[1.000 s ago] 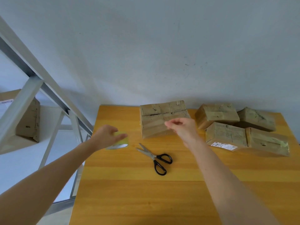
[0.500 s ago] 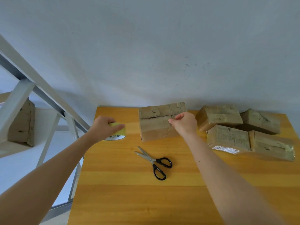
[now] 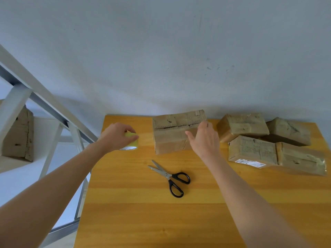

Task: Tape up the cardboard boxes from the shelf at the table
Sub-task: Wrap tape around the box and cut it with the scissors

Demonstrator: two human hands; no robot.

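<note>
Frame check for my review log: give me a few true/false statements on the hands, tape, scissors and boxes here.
1. The left hand grips the yellow tape roll. True.
2. The right hand holds the scissors. False: they lie untouched on the table; the hand, fingers open, is at the middle box.
3. At the table's right lie four boxes. True.
4. The shelf holds nothing. False: a cardboard box stands on it.
</note>
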